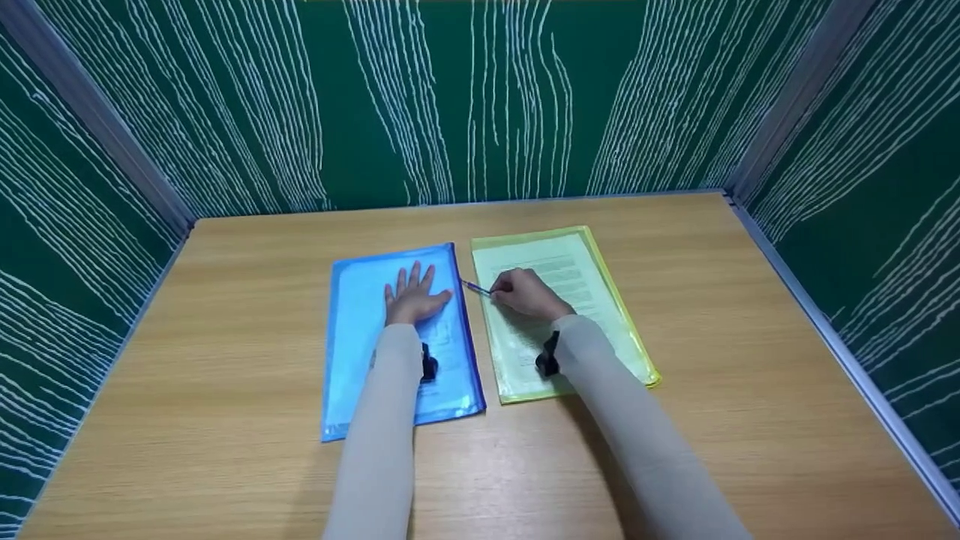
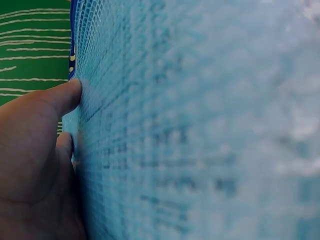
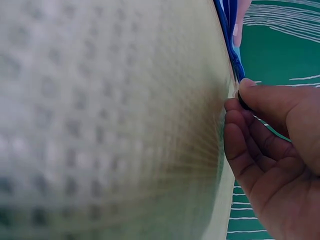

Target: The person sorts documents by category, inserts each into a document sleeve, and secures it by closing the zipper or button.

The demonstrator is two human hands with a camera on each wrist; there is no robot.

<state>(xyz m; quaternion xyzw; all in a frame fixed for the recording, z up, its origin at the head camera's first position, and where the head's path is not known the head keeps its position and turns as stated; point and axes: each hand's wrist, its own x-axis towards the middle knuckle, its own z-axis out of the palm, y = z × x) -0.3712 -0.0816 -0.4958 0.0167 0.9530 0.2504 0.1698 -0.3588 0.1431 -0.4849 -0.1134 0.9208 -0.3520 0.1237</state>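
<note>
A blue zip document pouch [image 1: 360, 300] with a dark blue right edge lies flat on the table. My left hand [image 1: 414, 298] rests on its upper part, fingers spread; in the left wrist view my left thumb [image 2: 62, 97] touches the mesh-textured surface. My right hand [image 1: 529, 292], above a yellow pouch [image 1: 547, 259], pinches the end of a thin zipper pull [image 1: 476, 287] that reaches from the blue pouch's right edge. In the right wrist view, blue strips [image 3: 232, 45] run down to my right thumb and fingers [image 3: 250, 90]; the pinched end is mostly hidden.
The yellow pouch, with printed paper inside, lies just right of the blue one, a narrow gap between them. Both are on a wooden table [image 1: 225, 337]. Green panels with white lines [image 1: 525, 97] stand at the back and sides, in grey frames.
</note>
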